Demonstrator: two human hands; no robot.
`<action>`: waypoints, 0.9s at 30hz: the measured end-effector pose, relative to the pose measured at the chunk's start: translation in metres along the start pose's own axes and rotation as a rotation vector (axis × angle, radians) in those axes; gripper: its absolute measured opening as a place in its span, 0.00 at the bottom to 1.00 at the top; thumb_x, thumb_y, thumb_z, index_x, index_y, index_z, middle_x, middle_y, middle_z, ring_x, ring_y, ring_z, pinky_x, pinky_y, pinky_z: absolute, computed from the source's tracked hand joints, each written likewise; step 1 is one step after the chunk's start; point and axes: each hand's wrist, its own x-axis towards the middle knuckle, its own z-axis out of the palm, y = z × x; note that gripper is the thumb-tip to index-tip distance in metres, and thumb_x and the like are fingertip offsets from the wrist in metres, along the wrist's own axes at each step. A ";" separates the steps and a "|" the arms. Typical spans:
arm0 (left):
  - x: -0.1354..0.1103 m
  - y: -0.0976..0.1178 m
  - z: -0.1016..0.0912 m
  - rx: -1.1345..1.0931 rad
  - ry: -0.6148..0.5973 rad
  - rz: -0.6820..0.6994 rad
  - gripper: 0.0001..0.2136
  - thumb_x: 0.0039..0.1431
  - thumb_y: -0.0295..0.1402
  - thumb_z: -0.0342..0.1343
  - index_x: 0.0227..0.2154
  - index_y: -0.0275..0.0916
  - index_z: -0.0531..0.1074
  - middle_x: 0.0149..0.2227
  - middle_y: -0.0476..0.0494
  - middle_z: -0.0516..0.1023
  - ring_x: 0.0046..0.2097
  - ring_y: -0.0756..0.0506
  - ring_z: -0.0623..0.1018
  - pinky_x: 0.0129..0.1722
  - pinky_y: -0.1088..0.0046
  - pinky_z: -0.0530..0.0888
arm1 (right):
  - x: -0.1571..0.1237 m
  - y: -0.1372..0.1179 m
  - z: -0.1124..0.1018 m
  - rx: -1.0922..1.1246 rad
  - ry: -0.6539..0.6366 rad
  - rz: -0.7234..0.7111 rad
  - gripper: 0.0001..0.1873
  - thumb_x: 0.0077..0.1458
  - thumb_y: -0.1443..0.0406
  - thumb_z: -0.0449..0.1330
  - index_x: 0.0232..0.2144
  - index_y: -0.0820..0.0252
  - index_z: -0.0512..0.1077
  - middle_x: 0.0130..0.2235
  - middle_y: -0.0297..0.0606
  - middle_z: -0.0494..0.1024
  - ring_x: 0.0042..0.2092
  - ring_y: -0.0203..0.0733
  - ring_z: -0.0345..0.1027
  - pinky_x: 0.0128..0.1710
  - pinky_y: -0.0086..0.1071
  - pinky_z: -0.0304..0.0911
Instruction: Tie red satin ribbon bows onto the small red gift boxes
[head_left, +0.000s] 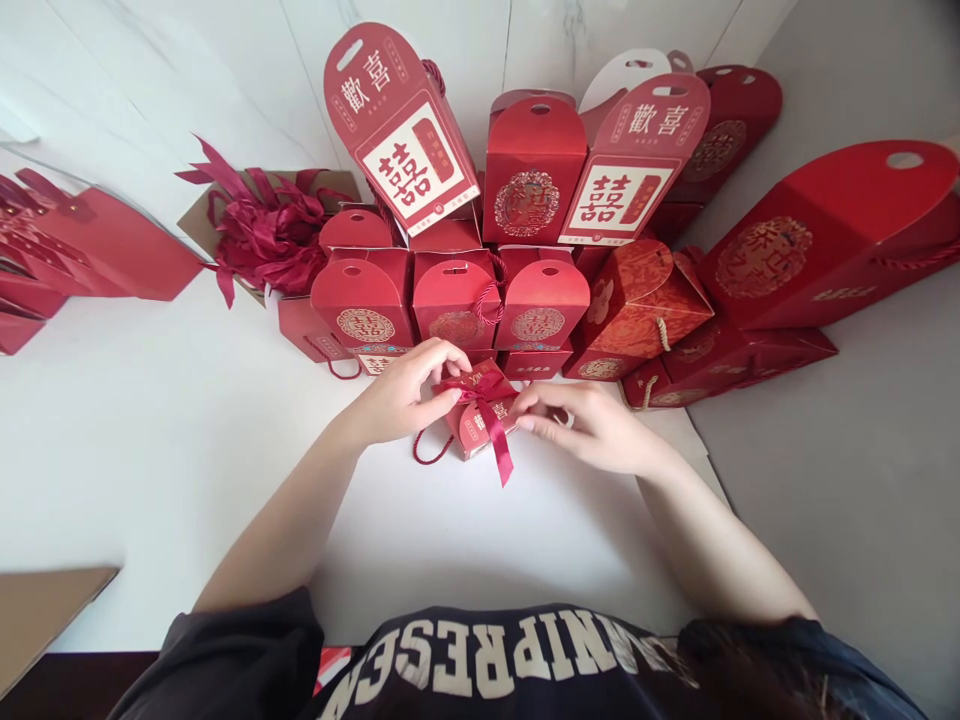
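Observation:
A small red gift box (480, 428) lies on the white table (150, 440) in front of me, with a dark red ribbon bow (484, 392) on top and a ribbon tail hanging down toward me. My left hand (409, 388) is closed, pinching the left loop of the bow. On the box's right side, my right hand (581, 420) has its fingers closed against the box and the ribbon. A red cord handle (429, 452) loops out from the box's left side.
Several finished red gift boxes (457, 300) stand stacked in rows just behind the hands. A pile of loose red ribbons (262, 225) lies at the back left. Flat red box blanks (90, 255) sit at far left, a large red box (832, 240) at right.

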 end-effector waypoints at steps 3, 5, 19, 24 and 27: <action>-0.001 0.002 -0.005 0.066 -0.056 0.059 0.07 0.58 0.32 0.56 0.40 0.41 0.70 0.42 0.46 0.72 0.40 0.48 0.70 0.43 0.70 0.68 | 0.008 0.011 0.005 0.066 0.210 0.069 0.11 0.65 0.58 0.53 0.41 0.57 0.70 0.38 0.36 0.77 0.34 0.35 0.68 0.33 0.28 0.61; 0.000 0.002 -0.005 0.099 -0.063 0.026 0.06 0.57 0.34 0.57 0.37 0.41 0.70 0.41 0.47 0.71 0.40 0.47 0.70 0.42 0.70 0.67 | 0.012 0.018 0.009 0.074 0.242 0.093 0.10 0.63 0.58 0.57 0.43 0.57 0.69 0.42 0.37 0.76 0.36 0.37 0.68 0.35 0.29 0.62; 0.001 0.001 -0.006 -0.193 -0.334 -0.225 0.18 0.62 0.44 0.52 0.22 0.37 0.65 0.18 0.54 0.62 0.21 0.54 0.62 0.22 0.76 0.57 | 0.008 0.013 0.008 0.011 0.132 -0.071 0.07 0.62 0.66 0.57 0.44 0.57 0.68 0.40 0.37 0.75 0.38 0.38 0.68 0.38 0.32 0.65; -0.002 0.001 -0.007 -0.265 -0.372 -0.402 0.18 0.63 0.46 0.49 0.23 0.39 0.62 0.15 0.52 0.68 0.17 0.53 0.66 0.18 0.78 0.63 | 0.015 0.024 0.024 -0.135 0.197 -0.207 0.10 0.65 0.64 0.53 0.47 0.55 0.71 0.46 0.44 0.74 0.46 0.45 0.69 0.47 0.40 0.66; -0.003 0.002 -0.007 -0.312 -0.393 -0.455 0.17 0.64 0.46 0.49 0.26 0.39 0.65 0.21 0.47 0.77 0.20 0.50 0.74 0.22 0.75 0.72 | 0.014 0.026 0.025 -0.154 0.208 -0.245 0.09 0.66 0.63 0.53 0.41 0.57 0.73 0.41 0.43 0.76 0.41 0.43 0.70 0.41 0.37 0.66</action>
